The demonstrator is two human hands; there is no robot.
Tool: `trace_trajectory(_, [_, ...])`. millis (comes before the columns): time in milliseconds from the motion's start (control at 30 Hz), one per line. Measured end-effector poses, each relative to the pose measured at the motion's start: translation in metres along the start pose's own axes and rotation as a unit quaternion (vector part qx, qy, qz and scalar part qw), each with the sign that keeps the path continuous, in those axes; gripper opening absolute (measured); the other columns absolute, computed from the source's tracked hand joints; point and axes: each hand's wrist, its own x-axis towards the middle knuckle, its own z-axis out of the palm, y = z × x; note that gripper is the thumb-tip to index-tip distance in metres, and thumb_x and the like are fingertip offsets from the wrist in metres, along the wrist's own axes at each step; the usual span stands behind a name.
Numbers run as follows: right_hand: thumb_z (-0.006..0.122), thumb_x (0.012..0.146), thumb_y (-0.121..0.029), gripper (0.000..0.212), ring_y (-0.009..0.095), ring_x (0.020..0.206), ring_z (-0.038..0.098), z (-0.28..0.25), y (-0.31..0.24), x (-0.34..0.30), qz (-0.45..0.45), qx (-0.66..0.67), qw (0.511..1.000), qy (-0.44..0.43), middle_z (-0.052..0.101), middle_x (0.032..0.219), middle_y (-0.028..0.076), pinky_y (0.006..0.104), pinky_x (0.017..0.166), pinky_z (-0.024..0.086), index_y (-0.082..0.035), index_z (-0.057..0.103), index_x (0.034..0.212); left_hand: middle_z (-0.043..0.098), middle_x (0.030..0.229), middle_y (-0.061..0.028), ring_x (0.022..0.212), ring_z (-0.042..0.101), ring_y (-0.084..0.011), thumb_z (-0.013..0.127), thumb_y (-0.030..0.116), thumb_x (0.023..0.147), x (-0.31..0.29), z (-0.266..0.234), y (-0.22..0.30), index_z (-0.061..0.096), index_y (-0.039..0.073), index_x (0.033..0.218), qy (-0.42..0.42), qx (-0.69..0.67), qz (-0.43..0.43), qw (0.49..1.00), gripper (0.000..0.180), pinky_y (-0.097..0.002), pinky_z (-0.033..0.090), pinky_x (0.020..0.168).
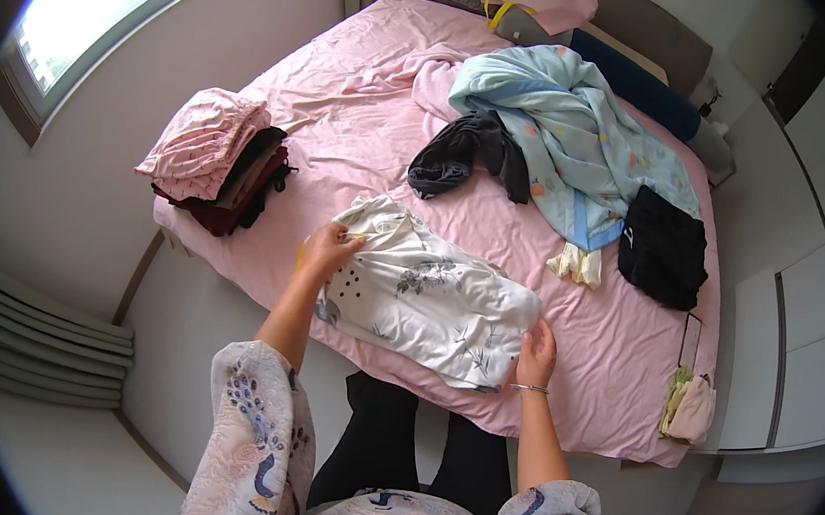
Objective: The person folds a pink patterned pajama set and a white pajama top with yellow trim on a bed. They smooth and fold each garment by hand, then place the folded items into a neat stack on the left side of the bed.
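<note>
A white garment (pixel 434 295) with grey leaf prints and black dots lies flattened near the front edge of the bed. At its left end, the fingers of my left hand (pixel 331 249) are closed on the fabric by a bit of yellow trim. My right hand (pixel 538 355), with a bracelet at the wrist, grips the garment's lower right edge; part of its fingers is hidden by the cloth. Beyond the garment lies a crumpled dark grey piece of clothing (pixel 474 153), which neither hand touches.
The bed has a pink sheet (pixel 331 78). At its left edge stands a folded clothes stack (pixel 211 161), pink on top. A light blue quilt (pixel 586 140), folded black clothing (pixel 663 249), a cream cloth (pixel 578 265), a phone-like object (pixel 690 339) and small folded pieces (pixel 688 407) lie right.
</note>
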Motion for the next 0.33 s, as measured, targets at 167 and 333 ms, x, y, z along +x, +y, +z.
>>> trace_trajectory(167, [0.059,0.076,-0.013,0.047,0.033,0.117,0.039,0.03,-0.035,0.02,-0.174,-0.146,0.973,-0.037,0.043,0.126,0.018,0.0404,0.1,0.03,-0.006,0.048,0.121,0.054,0.113,-0.0136,0.099,0.055,-0.0298,0.069,0.03,0.068,0.026,0.04,0.018,0.055,0.009,0.113,0.035,0.071,0.168,0.983,0.052,-0.0385,0.045,0.084])
trace_trajectory(333, [0.06,0.074,-0.013,0.056,0.032,0.123,0.032,0.045,-0.029,0.04,-0.124,-0.269,0.953,-0.063,0.039,0.131,0.015,0.0402,0.103,0.024,-0.011,0.042,0.127,0.044,0.125,-0.016,0.116,0.044,-0.0293,0.071,0.03,0.067,0.011,0.046,0.046,0.042,0.014,0.128,-0.107,0.134,0.125,0.977,0.07,-0.0358,0.04,0.092])
